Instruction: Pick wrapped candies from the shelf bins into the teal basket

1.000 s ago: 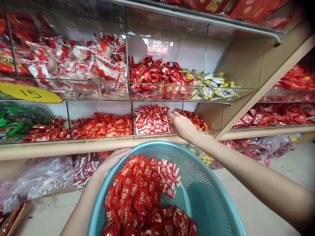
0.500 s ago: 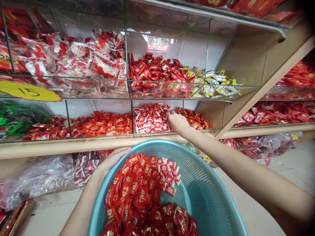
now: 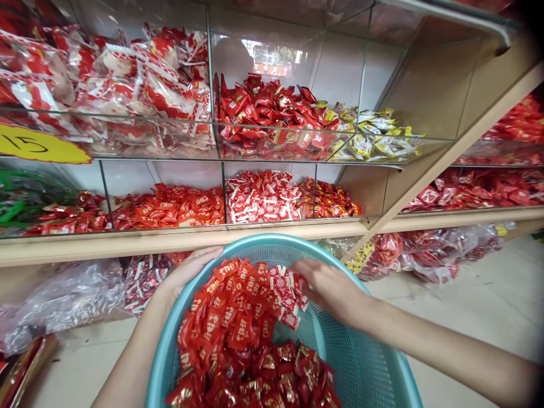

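Note:
A teal mesh basket (image 3: 352,340) holds bright red wrapped candies (image 3: 238,306), darker red ones (image 3: 276,374) and a small heap of red-and-white candies (image 3: 285,289). My left hand (image 3: 191,272) grips the basket's rim at its upper left. Inside the basket on the right, my right hand (image 3: 329,289) is at the edge of the red-and-white heap, its fingers curled down and blurred. What those fingers hold, if anything, cannot be made out. Behind the basket, more red-and-white candies (image 3: 263,198) fill a lower shelf compartment.
A wooden shelf edge (image 3: 170,235) runs just beyond the basket. Clear panels (image 3: 208,79) divide the candy compartments. A yellow price tag (image 3: 38,143) hangs at left. Plastic bags (image 3: 80,294) lie under the shelf, and a slanting wooden post (image 3: 450,153) stands at right.
My right hand has come back from the red-and-white candies on the shelf, down into the basket. My left hand stays on the rim. The view has shifted slightly.

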Demonstrator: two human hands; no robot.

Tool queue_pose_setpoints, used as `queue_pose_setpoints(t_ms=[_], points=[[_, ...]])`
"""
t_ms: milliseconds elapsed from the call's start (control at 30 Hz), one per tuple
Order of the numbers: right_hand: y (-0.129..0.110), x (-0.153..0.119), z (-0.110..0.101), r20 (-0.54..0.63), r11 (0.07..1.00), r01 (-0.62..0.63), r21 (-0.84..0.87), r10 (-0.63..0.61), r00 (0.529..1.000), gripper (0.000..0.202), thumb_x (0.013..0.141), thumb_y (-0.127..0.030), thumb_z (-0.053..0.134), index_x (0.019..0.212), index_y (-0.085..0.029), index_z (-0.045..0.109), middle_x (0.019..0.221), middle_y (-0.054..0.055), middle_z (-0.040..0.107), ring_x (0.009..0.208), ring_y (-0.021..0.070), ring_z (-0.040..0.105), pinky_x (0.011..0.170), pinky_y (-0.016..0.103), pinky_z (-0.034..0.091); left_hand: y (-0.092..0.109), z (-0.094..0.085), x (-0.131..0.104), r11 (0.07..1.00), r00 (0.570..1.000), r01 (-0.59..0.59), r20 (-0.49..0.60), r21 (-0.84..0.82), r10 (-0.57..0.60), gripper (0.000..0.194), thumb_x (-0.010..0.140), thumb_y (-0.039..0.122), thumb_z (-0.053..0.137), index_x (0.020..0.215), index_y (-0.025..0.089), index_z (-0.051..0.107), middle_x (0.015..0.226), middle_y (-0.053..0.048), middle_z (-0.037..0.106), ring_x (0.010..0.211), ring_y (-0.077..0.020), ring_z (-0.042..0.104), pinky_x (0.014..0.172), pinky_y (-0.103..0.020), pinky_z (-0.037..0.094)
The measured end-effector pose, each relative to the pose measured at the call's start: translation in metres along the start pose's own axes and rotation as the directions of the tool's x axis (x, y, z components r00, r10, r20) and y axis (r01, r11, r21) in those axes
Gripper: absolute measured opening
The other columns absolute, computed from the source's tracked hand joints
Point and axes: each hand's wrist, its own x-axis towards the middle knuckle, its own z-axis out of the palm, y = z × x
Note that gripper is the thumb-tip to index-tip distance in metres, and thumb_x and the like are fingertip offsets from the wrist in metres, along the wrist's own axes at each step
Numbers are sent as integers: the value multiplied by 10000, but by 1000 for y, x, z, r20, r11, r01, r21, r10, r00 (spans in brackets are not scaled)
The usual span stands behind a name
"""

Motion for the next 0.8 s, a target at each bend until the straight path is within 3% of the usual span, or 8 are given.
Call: queue_pose_setpoints(t_ms=[100,200,333,500,800], points=[[5,-24,36,198,1000,28,8,-29,980,383,709,-31,467,1059,-163,546,858,70,643,742,162,584,605,271,363,0,-1,0,1000,1000,21,19,-5,-21,392,664,357,743,1028,211,717,1003,-45,749,887,-224,686,835,-297,492],[6,-34,58,239,998,67,3,-66,969,484,624,11,481,1079,-143,539,809,69,660,731,178,598,592,274,357,0,0,0,1000,1000,23,5,6,-23,379,662,360,744,1010,211,725,990,-49,752,854,-225,693,807,-297,502],[-8,-29,61,205,993,116,28,-119,972,461,620,-20,490,1062,-146,530,882,84,674,798,208,606,630,287,375,0,1,-1,999,999,31,32,-4,-31,384,682,373,730,1034,219,718,999,-48,750,829,-215,696,794,-292,506],[-29,-17,64,287,990,135,38,-140,948,404,630,-62,543,1029,-130,549,950,110,668,847,240,615,653,305,389,1,1,-2,998,998,56,8,-22,-56,352,703,362,721,1018,204,723,954,-45,760,802,-195,698,788,-271,509],[-35,-10,83,210,965,261,-3,-254,944,300,674,-32,514,947,-150,553,903,78,655,797,198,586,679,297,353,2,2,-3,998,999,47,-10,-32,-47,432,633,408,764,1010,202,724,925,-51,763,802,-211,699,748,-284,516]])
